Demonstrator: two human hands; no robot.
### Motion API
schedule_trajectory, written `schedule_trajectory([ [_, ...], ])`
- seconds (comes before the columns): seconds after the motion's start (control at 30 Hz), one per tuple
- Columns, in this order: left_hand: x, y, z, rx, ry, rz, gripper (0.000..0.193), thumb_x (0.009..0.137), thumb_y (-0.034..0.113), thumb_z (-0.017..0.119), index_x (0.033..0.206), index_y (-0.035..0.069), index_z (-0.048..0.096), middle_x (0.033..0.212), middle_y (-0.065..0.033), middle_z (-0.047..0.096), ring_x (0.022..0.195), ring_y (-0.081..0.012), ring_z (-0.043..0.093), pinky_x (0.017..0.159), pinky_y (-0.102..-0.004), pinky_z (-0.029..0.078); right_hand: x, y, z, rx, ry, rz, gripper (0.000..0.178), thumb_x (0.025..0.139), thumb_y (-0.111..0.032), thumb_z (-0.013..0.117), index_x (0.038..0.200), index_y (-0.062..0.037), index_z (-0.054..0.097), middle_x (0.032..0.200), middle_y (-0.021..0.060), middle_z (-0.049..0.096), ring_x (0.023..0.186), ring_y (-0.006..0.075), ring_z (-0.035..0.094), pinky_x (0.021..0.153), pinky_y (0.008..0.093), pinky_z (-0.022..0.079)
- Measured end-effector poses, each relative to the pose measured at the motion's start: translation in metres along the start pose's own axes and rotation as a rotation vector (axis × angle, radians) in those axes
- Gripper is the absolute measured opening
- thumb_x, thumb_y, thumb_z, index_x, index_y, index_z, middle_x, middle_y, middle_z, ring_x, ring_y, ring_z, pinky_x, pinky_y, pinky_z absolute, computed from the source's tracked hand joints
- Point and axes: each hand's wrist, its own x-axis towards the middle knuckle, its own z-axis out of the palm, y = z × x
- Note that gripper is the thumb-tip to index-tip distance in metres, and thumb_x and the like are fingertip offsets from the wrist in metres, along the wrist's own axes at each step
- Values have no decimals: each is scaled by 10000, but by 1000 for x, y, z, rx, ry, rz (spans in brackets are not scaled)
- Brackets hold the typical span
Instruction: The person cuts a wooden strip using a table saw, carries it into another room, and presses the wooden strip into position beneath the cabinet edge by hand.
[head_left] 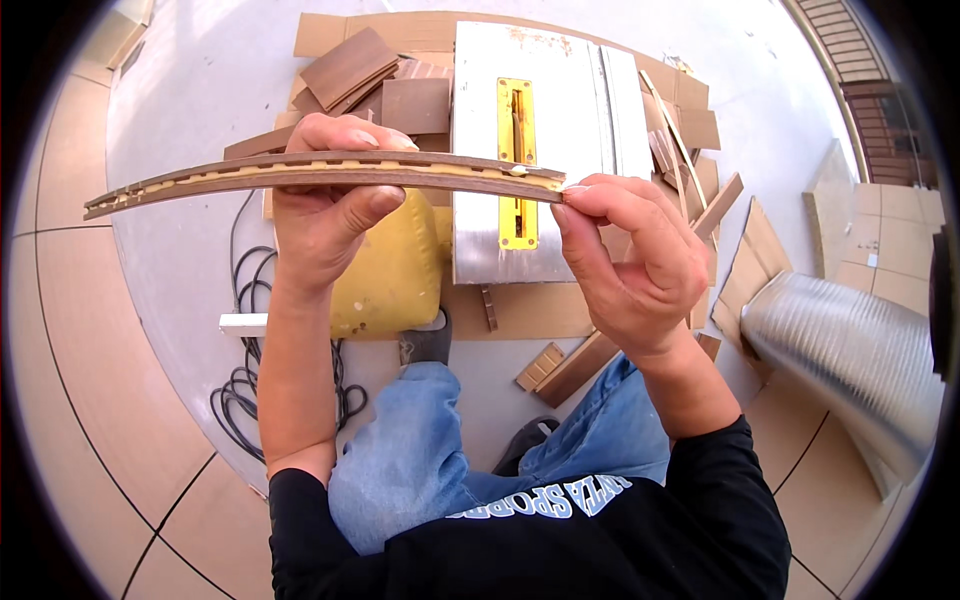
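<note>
Before me I hold a long, narrow brown board [450, 172] crosswise, edge up, with a yellowish filling running in the groove between its two brown faces. My left hand [325, 225] grips it left of its middle, fingers behind and thumb in front. At its right end, the thumb and index finger of my right hand [640, 255] pinch the tip, where a small pale bit shows. Under the board's right part is a table saw's metal top [570, 110]. It has a yellow slotted insert [518, 215], partly hidden by the board.
Brown board offcuts [345, 68] lie on cardboard [420, 28] around the saw, with pale thin strips [680, 150] to its right. A yellow rounded object [385, 275] stands left of it. Black cable [240, 395] coils on the floor. A silver foil roll [840, 340] rests at right.
</note>
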Motion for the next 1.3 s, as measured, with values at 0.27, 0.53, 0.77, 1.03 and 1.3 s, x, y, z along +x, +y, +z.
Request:
schedule_trajectory([
  [0.27, -5, 0, 1, -28, 13, 58, 368, 840, -22, 791, 1110, 84, 564, 1058, -96, 684, 1004, -207, 659, 906, -357, 554, -7, -13, 10, 758, 94, 617, 150, 915, -3, 739, 1059, 8, 699, 931, 10, 693, 819, 62, 611, 727, 192, 490],
  [0.53, -3, -3, 1, -2, 0, 46, 382, 836, -30, 790, 1113, 86, 554, 1065, -95, 681, 1003, -209, 657, 927, -384, 544, -13, -6, 13, 1140, 100, 932, 134, 959, -105, 717, 1062, -26, 687, 908, -15, 660, 805, 45, 581, 716, 195, 474],
  [0.77, -2, 2, -11, 30, 62, 27, 317, 919, 41, 730, 1193, 106, 585, 1142, -85, 649, 1043, -187, 626, 919, -353, 483, -21, 0, -15, 782, -468, 975, 137, 1010, -160, 633, 981, -34, 587, 809, -29, 558, 741, 44, 486, 671, 214, 422],
  [1.03, 7, 8, -32, 99, 583, -251, 178, 964, 133, 697, 1096, 19, 659, 1024, -47, 669, 915, -127, 630, 843, -294, 535, 65, 213, -38, -442, -310, 299, 280, 1027, -298, 610, 1018, -24, 669, 913, 131, 715, 772, 236, 687, 723, 349, 547],
  [1.3, 17, -17, -52, 109, 608, -409, 170, 970, 157, 681, 1075, 23, 668, 967, -35, 673, 889, -130, 629, 826, -287, 518, 80, 403, 72, -458, -683, 899, 759, 996, -688, 356, 1362, -79, 622, 1370, 200, 614, 1326, 358, 544, 1122, 485, 399],
])
